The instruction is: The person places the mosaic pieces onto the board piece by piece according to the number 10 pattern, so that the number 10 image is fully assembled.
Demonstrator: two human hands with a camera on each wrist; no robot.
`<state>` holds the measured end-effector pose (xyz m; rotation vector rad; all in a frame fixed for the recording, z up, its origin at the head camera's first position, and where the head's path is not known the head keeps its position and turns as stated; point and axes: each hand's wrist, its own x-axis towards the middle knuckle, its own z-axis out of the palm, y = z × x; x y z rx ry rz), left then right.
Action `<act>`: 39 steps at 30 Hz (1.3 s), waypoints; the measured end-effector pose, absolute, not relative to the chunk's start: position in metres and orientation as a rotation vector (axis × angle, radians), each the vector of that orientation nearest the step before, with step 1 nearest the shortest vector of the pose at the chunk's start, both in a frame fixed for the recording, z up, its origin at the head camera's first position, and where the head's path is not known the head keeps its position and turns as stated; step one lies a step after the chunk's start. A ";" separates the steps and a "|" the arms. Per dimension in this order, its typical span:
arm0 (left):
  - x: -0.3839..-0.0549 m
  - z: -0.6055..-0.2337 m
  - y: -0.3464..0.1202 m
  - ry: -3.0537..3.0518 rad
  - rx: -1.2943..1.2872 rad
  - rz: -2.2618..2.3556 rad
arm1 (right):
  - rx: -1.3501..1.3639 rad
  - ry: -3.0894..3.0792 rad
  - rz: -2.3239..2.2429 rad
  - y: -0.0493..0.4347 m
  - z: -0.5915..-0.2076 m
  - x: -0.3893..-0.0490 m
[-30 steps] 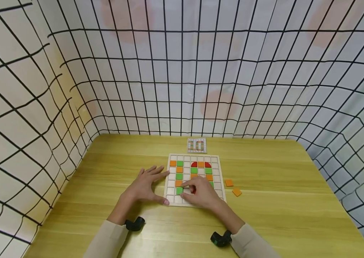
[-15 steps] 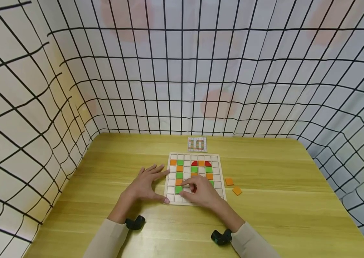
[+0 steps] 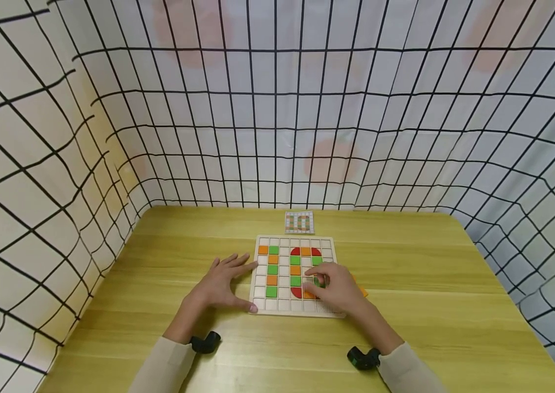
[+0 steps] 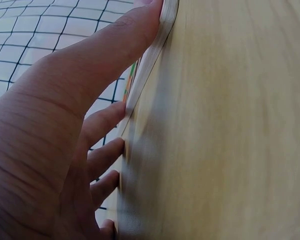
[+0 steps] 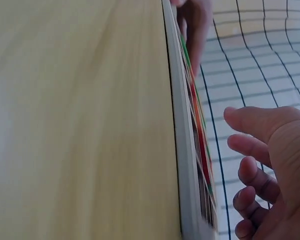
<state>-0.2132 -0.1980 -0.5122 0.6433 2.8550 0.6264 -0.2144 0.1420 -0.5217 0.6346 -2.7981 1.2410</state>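
Note:
A white grid board (image 3: 284,307) lies flat on the table, set with orange, green and red tiles. My left hand (image 3: 220,286) spreads along its left side, the thumb at the lower-left corner and the index fingertip at the left edge; the left wrist view shows the thumb (image 4: 112,42) against the board's side. Over the board's right part hovers my right hand (image 3: 340,288), hiding some tiles under it. In the right wrist view its fingers (image 5: 252,175) are loosely bent, thumb and index apart, with nothing seen between them. A red quarter-round tile (image 3: 297,293) sits left of that hand.
A small printed pattern card (image 3: 299,222) lies behind the board. Beside its right edge, a loose orange tile (image 3: 364,292) shows partly past my right hand. A white wall with black grid lines (image 3: 277,109) encloses the table (image 3: 429,262) at the back and sides.
My right hand has moved right, from the board's lower middle to its right part, uncovering the green and red tiles there. The left hand stays in place.

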 end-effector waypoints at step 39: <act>-0.212 -0.510 -0.198 2.856 0.671 0.645 | 0.267 -2.888 1.037 0.273 -0.534 -0.191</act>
